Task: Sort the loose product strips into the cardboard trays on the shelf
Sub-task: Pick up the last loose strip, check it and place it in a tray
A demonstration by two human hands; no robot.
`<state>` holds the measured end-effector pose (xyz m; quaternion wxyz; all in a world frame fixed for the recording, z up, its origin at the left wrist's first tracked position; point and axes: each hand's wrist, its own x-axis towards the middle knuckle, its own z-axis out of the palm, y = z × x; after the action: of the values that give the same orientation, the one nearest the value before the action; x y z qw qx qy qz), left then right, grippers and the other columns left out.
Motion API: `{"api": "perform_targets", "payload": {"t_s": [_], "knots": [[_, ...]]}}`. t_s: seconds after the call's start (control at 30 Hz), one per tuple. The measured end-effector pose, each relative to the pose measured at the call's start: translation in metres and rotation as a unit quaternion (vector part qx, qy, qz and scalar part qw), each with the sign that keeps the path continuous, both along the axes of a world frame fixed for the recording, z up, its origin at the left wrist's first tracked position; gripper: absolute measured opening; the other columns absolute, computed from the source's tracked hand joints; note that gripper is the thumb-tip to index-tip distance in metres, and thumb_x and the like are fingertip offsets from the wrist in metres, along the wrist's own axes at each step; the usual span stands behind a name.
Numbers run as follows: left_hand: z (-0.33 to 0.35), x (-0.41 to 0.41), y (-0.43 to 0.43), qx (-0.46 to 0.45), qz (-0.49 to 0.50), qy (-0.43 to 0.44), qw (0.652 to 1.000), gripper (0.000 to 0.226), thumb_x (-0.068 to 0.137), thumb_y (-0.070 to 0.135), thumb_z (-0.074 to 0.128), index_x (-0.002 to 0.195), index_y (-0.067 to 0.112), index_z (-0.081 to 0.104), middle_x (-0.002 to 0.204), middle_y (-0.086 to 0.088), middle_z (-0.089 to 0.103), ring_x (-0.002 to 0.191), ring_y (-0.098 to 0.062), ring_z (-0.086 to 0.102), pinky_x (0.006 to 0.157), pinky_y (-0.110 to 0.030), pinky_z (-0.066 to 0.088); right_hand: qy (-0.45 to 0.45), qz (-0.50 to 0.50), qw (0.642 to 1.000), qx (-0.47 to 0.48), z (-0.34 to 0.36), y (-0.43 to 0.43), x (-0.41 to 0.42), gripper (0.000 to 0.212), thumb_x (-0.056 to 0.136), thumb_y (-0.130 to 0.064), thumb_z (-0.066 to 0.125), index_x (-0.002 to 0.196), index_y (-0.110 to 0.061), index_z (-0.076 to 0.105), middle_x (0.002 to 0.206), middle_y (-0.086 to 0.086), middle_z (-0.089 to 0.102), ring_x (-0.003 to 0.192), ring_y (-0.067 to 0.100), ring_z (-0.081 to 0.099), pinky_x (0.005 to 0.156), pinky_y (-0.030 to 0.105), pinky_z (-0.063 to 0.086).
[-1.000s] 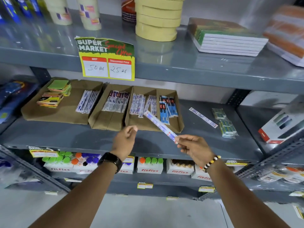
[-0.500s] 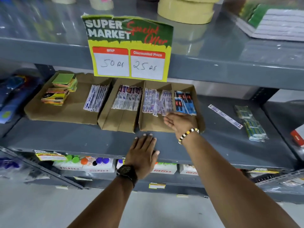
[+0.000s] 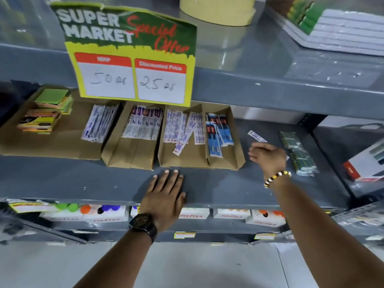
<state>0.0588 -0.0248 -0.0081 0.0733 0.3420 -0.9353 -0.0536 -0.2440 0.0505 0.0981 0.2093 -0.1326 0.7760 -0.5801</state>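
Several cardboard trays stand in a row on the grey shelf [image 3: 104,179]. The right-hand tray [image 3: 239,156] holds white-and-purple strips [image 3: 182,132] in one slot, one of them lying slanted, and blue strips [image 3: 218,134] in the other. A loose white-and-purple strip [image 3: 256,136] lies on the shelf to the right of that tray. My right hand [image 3: 268,155] hovers over its near end, fingers spread, blurred. My left hand [image 3: 166,196] rests flat on the shelf's front edge, holding nothing.
A pile of green packets [image 3: 298,154] lies right of the loose strip. The left tray [image 3: 62,146] holds sticky notes [image 3: 47,111] and white strips. A yellow price sign [image 3: 133,57] hangs above the trays. A white-and-red box [image 3: 367,163] sits at far right.
The strip my right hand held a second ago now lies slanted in the right tray. That hand has moved right, over the loose strip. My left hand has settled flat on the shelf edge.
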Motion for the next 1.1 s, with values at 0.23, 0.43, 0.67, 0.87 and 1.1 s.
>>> {"api": "perform_targets", "payload": {"t_s": [0.23,0.43,0.67,0.87,1.1], "knots": [[0.000,-0.003,0.001,0.002,0.015,-0.005,1.000,0.059,0.102,0.045,0.019,0.151,0.017,0.036,0.159,-0.003,0.036,0.147,-0.028,0.030,0.119,-0.049,0.015,0.342,0.046,0.892,0.291,-0.023,0.046,-0.075,0.031,0.084,-0.001,0.056,0.107,-0.006,0.074,0.112,0.024,0.070,0.102,0.043,0.064,0.090,0.038,0.048],[0.002,-0.003,0.002,-0.009,0.018,-0.018,1.000,0.058,0.101,0.043,0.021,0.150,0.017,0.038,0.158,-0.004,0.039,0.146,-0.030,0.032,0.119,-0.051,0.021,0.367,0.112,0.845,0.373,-0.046,0.041,-0.110,0.023,0.087,-0.014,0.052,0.099,-0.007,0.070,0.101,0.027,0.068,0.094,0.044,0.064,0.083,0.043,0.051],[0.006,-0.004,0.004,-0.013,0.023,-0.019,0.999,0.057,0.101,0.041,0.023,0.149,0.016,0.040,0.157,-0.006,0.040,0.145,-0.030,0.033,0.119,-0.051,0.021,0.321,0.101,0.853,0.399,-0.039,0.029,-0.129,0.011,0.082,-0.010,0.063,0.087,-0.011,0.073,0.104,0.020,0.071,0.101,0.039,0.065,0.087,0.036,0.049],[0.005,-0.004,0.003,-0.004,0.026,-0.018,0.999,0.059,0.101,0.044,0.020,0.151,0.020,0.038,0.159,-0.002,0.037,0.147,-0.026,0.029,0.120,-0.047,0.015,0.263,0.120,0.862,0.416,-0.031,0.039,-0.115,0.044,0.083,-0.043,0.054,0.057,-0.011,0.068,0.086,0.016,0.074,0.088,0.033,0.067,0.071,0.028,0.044],[0.033,-0.009,0.000,0.168,0.046,-0.034,0.984,0.068,0.096,0.059,0.016,0.156,0.028,0.021,0.166,0.006,0.012,0.153,-0.016,0.003,0.121,-0.037,-0.006,0.146,0.044,0.976,0.158,0.004,0.073,-0.048,0.020,0.081,-0.023,0.076,0.094,-0.009,0.077,0.084,0.002,0.072,0.078,0.020,0.064,0.083,0.033,0.051]]}}
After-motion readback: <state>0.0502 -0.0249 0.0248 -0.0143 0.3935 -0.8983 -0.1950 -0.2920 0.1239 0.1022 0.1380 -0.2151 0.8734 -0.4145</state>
